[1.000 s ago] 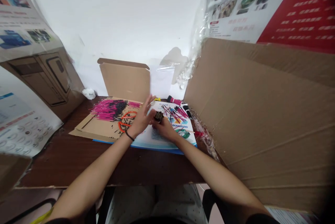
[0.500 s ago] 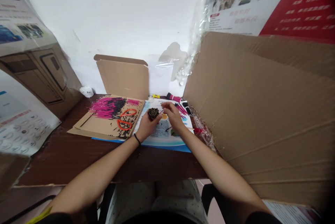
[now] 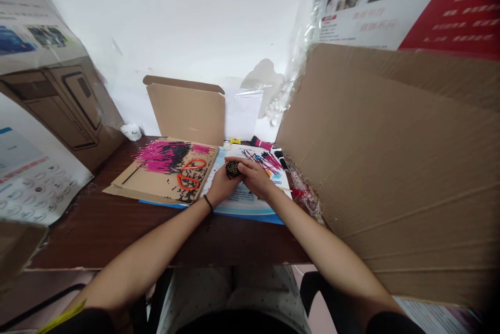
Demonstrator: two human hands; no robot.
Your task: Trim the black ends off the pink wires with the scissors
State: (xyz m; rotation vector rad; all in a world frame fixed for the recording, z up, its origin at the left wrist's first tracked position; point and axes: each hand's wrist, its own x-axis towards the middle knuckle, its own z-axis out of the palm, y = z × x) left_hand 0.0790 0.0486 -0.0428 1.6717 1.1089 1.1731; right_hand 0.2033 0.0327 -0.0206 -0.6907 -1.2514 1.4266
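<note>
My left hand (image 3: 223, 184) is closed round a bundle of thin black-ended wires (image 3: 233, 169), whose pale gold tips face up. My right hand (image 3: 254, 176) is cupped against the bundle's right side, fingers reaching round its far side and thumb near its top. Under both hands lies a printed sheet (image 3: 250, 209). Just beyond my right hand, loose pink and black wires (image 3: 271, 162) are scattered on the sheet. To the left, a pile of pink wires with black ends (image 3: 164, 156) rests on a flat piece of cardboard (image 3: 136, 185).
Orange-handled scissors (image 3: 188, 182) lie on the cardboard among small black bits. A tied pink bundle (image 3: 261, 143) and a yellow piece (image 3: 235, 141) sit at the back. A tall cardboard panel (image 3: 383, 167) walls the right side; a cardboard flap (image 3: 187, 112) stands behind.
My right hand has gone from pinching at a thin piece beside the bundle to wrapping against it. The loose wires behind it show more now. The view has shifted slightly.
</note>
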